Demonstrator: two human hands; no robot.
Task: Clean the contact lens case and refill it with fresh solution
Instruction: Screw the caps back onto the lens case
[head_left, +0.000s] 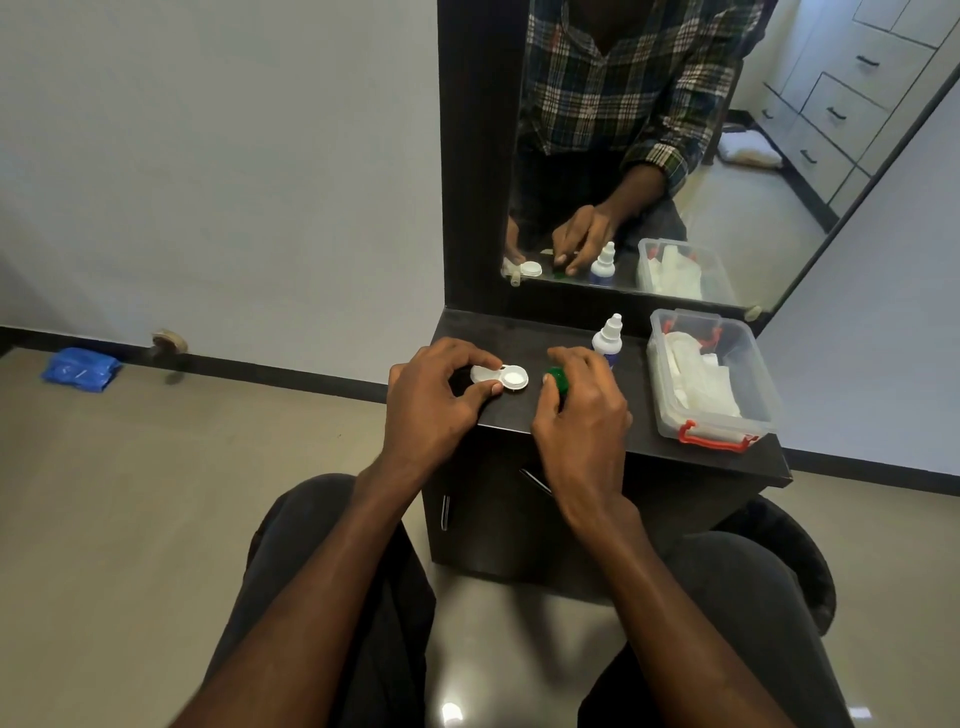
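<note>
The white contact lens case (500, 378) lies on the dark worktop (582, 436), near its front left corner, with one well open and facing up. The left hand (434, 400) pins the case's left end, its grip pinched on it between thumb and forefinger. Just to the right, apart from the case, the right hand (584, 410) has its grip closed around a green cap (557, 379), of which only the top shows past the fingers. Behind that hand stands a small solution bottle (608, 340) with a white nozzle, upright. Further right sits a clear plastic box (711, 379) with red latches, holding white tissues. A mirror (675, 156) rises behind the worktop. On the floor far left lies a blue packet (80, 369).
</note>
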